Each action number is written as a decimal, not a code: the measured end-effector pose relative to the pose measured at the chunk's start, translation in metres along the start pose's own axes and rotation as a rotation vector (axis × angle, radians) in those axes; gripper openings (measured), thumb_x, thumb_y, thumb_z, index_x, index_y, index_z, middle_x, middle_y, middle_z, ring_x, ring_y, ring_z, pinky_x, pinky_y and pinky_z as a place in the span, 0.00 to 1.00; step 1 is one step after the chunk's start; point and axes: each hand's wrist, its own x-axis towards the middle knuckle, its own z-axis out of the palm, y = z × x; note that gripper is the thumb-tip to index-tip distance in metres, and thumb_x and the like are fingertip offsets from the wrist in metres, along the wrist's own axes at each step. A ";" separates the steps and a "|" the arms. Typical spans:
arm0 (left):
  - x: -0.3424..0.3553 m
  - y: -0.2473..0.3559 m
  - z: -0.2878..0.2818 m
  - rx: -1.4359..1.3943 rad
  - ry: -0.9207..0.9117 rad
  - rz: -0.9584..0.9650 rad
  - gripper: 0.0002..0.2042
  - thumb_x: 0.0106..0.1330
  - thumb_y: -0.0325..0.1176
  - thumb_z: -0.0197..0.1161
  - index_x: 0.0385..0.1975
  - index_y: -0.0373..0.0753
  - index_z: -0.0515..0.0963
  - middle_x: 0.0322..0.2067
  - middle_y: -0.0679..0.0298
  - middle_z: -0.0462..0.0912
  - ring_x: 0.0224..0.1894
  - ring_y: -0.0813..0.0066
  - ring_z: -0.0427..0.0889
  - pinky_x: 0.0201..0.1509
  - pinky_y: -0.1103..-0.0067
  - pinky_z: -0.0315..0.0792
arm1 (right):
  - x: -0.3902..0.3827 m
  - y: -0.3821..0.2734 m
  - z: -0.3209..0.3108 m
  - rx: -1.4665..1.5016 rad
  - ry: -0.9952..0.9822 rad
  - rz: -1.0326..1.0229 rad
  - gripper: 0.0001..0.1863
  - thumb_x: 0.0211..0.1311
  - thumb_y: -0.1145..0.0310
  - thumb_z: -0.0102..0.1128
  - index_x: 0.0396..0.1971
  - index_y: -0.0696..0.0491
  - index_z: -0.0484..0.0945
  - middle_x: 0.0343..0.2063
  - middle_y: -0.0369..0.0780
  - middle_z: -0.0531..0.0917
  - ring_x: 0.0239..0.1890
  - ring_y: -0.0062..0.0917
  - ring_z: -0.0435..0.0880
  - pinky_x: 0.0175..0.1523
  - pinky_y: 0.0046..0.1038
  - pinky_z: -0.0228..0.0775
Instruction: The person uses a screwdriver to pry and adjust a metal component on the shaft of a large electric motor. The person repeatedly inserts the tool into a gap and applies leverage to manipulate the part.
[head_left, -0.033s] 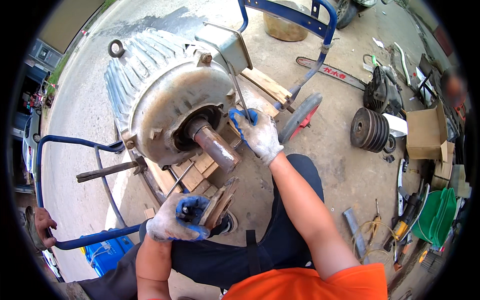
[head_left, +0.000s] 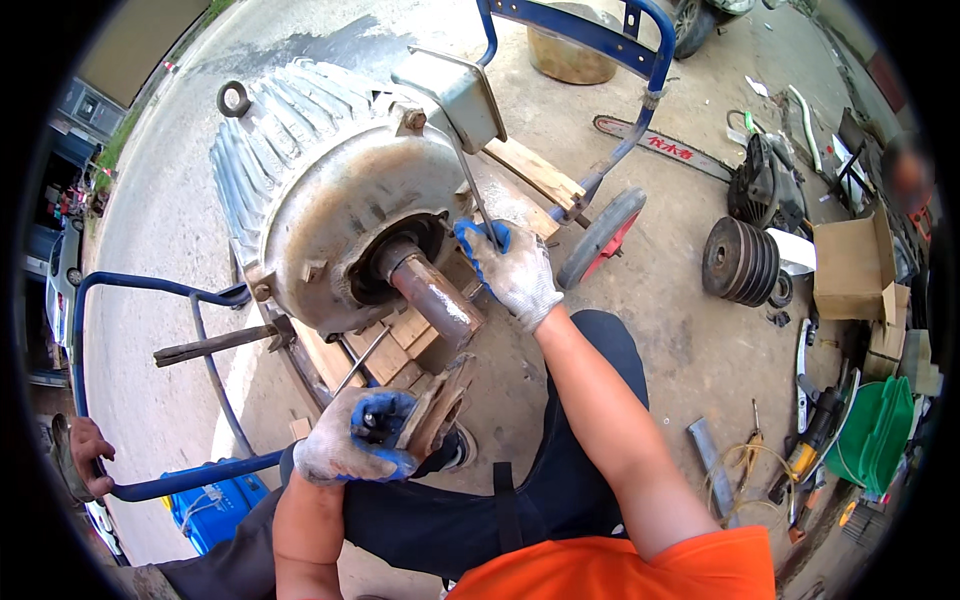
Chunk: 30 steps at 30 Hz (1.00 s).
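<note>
A large grey electric motor [head_left: 345,190] with cooling fins lies in front of me, its thick rusty shaft [head_left: 432,297] pointing toward me. My right hand [head_left: 515,265], in a white glove with blue palm, is closed around a thin metal rod [head_left: 472,178] beside the shaft opening. The rod slants up past the motor's terminal box [head_left: 450,88]. Nearer to me, my left hand [head_left: 345,438], gloved alike, is closed around a screwdriver [head_left: 362,355] with a dark handle. A rough piece of wood [head_left: 436,412] is also at this hand, under the shaft end.
Wooden boards [head_left: 400,335] and a blue-framed cart [head_left: 190,282] support the motor. Another person's hand [head_left: 90,450] grips the frame at left. On the right lie a chainsaw [head_left: 765,180], a grooved pulley [head_left: 740,260], a cardboard box [head_left: 853,265] and a green container [head_left: 872,430].
My right hand has shifted very slightly to the left with the rod. My left hand stays nearly in place.
</note>
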 end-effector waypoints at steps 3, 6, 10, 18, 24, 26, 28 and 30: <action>-0.001 -0.004 -0.004 -0.019 0.046 -0.018 0.27 0.33 0.29 0.74 0.40 0.28 0.79 0.26 0.69 0.78 0.27 0.85 0.73 0.33 0.86 0.69 | 0.007 0.009 0.017 -0.039 0.013 -0.044 0.23 0.61 0.49 0.56 0.25 0.58 0.79 0.19 0.47 0.80 0.24 0.41 0.80 0.32 0.38 0.70; 0.002 -0.008 -0.005 0.021 0.062 0.011 0.27 0.33 0.29 0.73 0.40 0.27 0.79 0.25 0.69 0.78 0.26 0.85 0.73 0.31 0.85 0.70 | 0.007 0.003 0.022 -0.080 0.020 -0.049 0.22 0.61 0.50 0.57 0.25 0.58 0.79 0.20 0.48 0.80 0.25 0.41 0.80 0.33 0.39 0.70; 0.002 0.002 -0.001 0.054 0.043 -0.031 0.27 0.33 0.29 0.73 0.40 0.27 0.79 0.24 0.69 0.79 0.25 0.84 0.74 0.30 0.84 0.71 | 0.003 -0.009 0.020 0.025 -0.006 0.047 0.20 0.60 0.53 0.59 0.25 0.58 0.79 0.19 0.47 0.80 0.24 0.39 0.80 0.32 0.37 0.70; 0.005 0.003 -0.004 0.076 -0.044 0.019 0.26 0.36 0.28 0.72 0.41 0.27 0.79 0.24 0.69 0.79 0.25 0.85 0.74 0.31 0.85 0.71 | 0.003 -0.001 0.030 0.148 0.080 0.056 0.21 0.53 0.54 0.66 0.29 0.61 0.78 0.19 0.44 0.82 0.23 0.33 0.81 0.33 0.33 0.72; 0.004 0.003 -0.001 0.050 -0.030 -0.046 0.30 0.30 0.32 0.75 0.41 0.26 0.79 0.29 0.70 0.79 0.30 0.84 0.73 0.37 0.85 0.69 | 0.007 0.004 0.034 -0.043 0.133 0.049 0.22 0.54 0.53 0.65 0.30 0.61 0.78 0.19 0.45 0.82 0.25 0.35 0.82 0.35 0.34 0.72; 0.003 0.004 0.001 0.004 -0.018 -0.089 0.32 0.28 0.33 0.76 0.40 0.26 0.79 0.31 0.70 0.79 0.32 0.84 0.73 0.39 0.86 0.68 | 0.008 0.005 0.034 -0.051 0.134 0.054 0.21 0.55 0.54 0.65 0.30 0.60 0.78 0.19 0.44 0.82 0.24 0.34 0.81 0.34 0.34 0.72; 0.001 0.006 0.001 -0.030 -0.005 -0.108 0.31 0.28 0.33 0.76 0.40 0.27 0.79 0.31 0.71 0.78 0.31 0.84 0.73 0.38 0.86 0.68 | 0.004 -0.007 0.031 0.090 0.057 0.108 0.19 0.55 0.56 0.65 0.30 0.60 0.78 0.20 0.43 0.81 0.22 0.31 0.80 0.32 0.32 0.71; 0.002 0.007 -0.001 0.010 -0.026 -0.072 0.28 0.34 0.28 0.72 0.42 0.28 0.79 0.28 0.68 0.80 0.28 0.85 0.74 0.34 0.86 0.70 | 0.001 -0.005 0.032 0.193 0.079 0.115 0.16 0.54 0.60 0.66 0.30 0.59 0.76 0.19 0.41 0.80 0.20 0.27 0.78 0.29 0.30 0.70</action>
